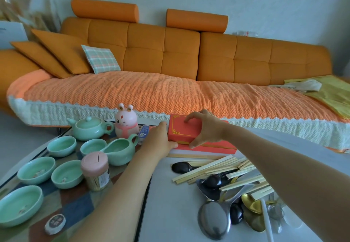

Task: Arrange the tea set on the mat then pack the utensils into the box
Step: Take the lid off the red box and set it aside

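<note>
Looks like the packing step, tea set [88,128] already on the mat [79,209] left of the box [181,130]. Clamping the box top between thumb and fingers of the right hand [205,128] (top seemingly raised), gripping its left end with the left hand [161,140]. Next: open fully, then gather the utensils [227,181] heaped just in front.
</note>
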### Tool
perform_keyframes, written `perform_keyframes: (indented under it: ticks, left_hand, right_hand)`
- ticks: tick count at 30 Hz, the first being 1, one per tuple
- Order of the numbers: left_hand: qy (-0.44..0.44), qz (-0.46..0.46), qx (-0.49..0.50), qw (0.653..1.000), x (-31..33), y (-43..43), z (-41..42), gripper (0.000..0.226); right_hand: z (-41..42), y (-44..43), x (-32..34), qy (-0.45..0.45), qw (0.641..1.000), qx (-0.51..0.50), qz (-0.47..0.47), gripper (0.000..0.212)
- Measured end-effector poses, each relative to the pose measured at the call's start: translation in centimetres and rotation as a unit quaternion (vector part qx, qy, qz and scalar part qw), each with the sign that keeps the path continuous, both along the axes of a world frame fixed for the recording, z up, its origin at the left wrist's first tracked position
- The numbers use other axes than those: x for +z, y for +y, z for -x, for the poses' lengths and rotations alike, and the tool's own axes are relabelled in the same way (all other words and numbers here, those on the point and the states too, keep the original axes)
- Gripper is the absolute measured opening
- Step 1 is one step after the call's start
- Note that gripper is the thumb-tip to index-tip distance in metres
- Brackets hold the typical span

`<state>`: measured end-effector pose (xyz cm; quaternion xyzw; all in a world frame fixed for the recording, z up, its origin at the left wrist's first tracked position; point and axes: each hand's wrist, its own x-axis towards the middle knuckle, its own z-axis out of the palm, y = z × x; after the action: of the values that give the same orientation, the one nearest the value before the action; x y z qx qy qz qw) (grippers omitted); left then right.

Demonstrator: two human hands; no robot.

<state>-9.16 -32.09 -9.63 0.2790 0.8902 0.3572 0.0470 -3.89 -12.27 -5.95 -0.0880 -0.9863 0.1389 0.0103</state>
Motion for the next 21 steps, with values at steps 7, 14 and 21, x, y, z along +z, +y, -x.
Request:
perform_keyframes:
  ticks: [7, 14, 21]
  left_hand:
    - [-0.01, 0.035, 0.015, 0.999, 0.1, 0.4, 0.3, 0.032]
    - [0.013, -0.019, -0.014, 1.0, 1.4, 0.4, -0.2, 0.094]
    - [0.099, -0.009, -0.101, 0.99, 0.7, 0.8, 0.2, 0.051]
  right_hand:
    - [0.0, 1.0, 0.4, 0.038, 0.997, -0.006, 0.064, 0.084]
    - [-0.5, 0.9, 1.8, 0.048, 0.998, 0.003, -0.038, 0.091]
    - [-1.3, 0.1, 1.0, -0.013, 0.997, 0.006, -0.081, 0.098]
